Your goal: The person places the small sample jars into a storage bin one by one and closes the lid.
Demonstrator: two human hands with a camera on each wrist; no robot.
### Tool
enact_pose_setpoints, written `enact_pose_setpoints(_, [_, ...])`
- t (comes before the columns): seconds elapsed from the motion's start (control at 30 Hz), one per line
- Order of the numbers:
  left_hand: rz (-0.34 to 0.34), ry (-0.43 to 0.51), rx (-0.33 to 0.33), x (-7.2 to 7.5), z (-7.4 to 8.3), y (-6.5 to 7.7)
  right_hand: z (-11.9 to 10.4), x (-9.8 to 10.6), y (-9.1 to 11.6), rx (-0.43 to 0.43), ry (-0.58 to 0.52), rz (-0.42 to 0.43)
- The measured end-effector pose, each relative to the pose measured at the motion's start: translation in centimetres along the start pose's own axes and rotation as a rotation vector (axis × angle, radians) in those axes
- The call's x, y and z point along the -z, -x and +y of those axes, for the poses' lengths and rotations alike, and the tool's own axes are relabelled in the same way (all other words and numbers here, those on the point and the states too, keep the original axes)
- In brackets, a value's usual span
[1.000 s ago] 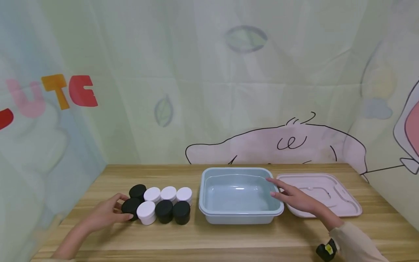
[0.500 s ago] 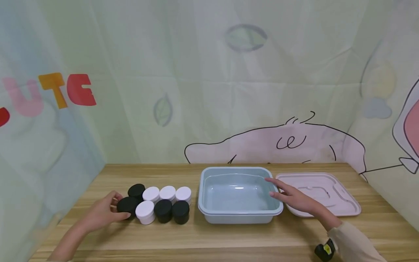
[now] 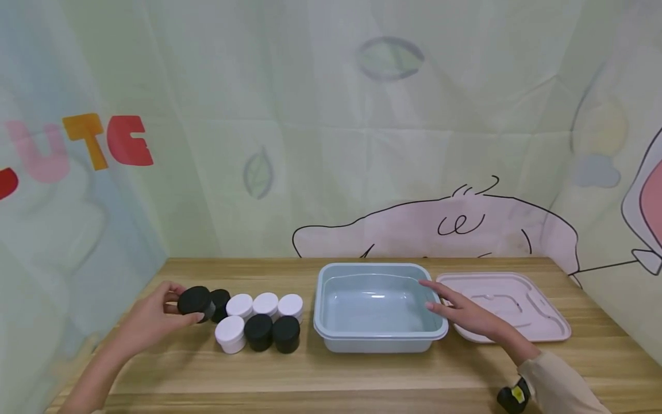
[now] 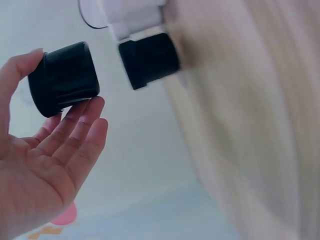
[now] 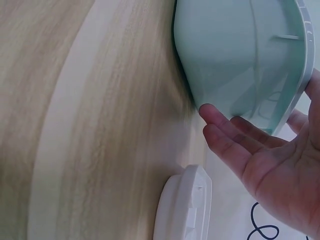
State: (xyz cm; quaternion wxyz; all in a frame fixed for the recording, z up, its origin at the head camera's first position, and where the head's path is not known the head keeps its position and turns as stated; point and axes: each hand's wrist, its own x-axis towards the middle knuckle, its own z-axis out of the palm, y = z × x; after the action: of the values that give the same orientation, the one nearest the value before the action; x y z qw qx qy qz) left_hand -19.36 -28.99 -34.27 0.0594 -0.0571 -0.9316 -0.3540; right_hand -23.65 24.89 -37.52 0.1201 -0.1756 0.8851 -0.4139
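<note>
My left hand (image 3: 147, 322) pinches a black round jar (image 3: 193, 302) between thumb and fingers. The jar is raised off the table and slightly tilted, as the left wrist view also shows (image 4: 67, 77). Just right of it, another black jar (image 3: 221, 305) stands on the table. Beside that are white jars (image 3: 230, 333) and two more black jars (image 3: 258, 332), in two rows. My right hand (image 3: 473, 316) holds the right rim of a light blue plastic box (image 3: 383, 334), thumb over the rim and other fingers against the outer wall. No contents show inside the box.
A pale pink lid (image 3: 538, 313) lies on the wooden table (image 3: 331, 379), right of the box and partly behind my right hand. A small black object with a yellow mark (image 3: 514, 397) is by my right sleeve. A printed cloth (image 3: 331, 144) hangs behind the table.
My left hand has drawn the black jar leftward out of the front row, then raised it off the table. The right hand and the box have stayed in place.
</note>
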Motion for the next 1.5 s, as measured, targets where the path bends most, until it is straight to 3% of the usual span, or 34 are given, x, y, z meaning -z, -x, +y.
enact_pose_setpoints(0.2, [0.041,-0.032,-0.041,-0.2,2.7,-0.7,0.0,0.0,-0.1,-0.015,-0.024,-0.002])
enact_pose_setpoints(0.33, [0.052,0.003,-0.091,-0.8,4.8,-1.2,0.1,0.0,-0.1,-0.029,-0.053,0.002])
enact_pose_setpoints(0.67, [-0.006,0.116,-0.192,-3.2,9.2,-2.6,0.6,-0.1,-0.2,-0.008,-0.062,0.01])
enact_pose_setpoints(1.17, [-0.114,0.255,-0.225,-9.9,13.8,-4.8,0.7,-0.2,-0.3,-0.005,-0.055,0.022])
enact_pose_setpoints(1.5, [-0.187,0.224,-0.276,-14.2,16.6,-5.5,0.3,-0.2,-0.2,-0.012,-0.05,0.026])
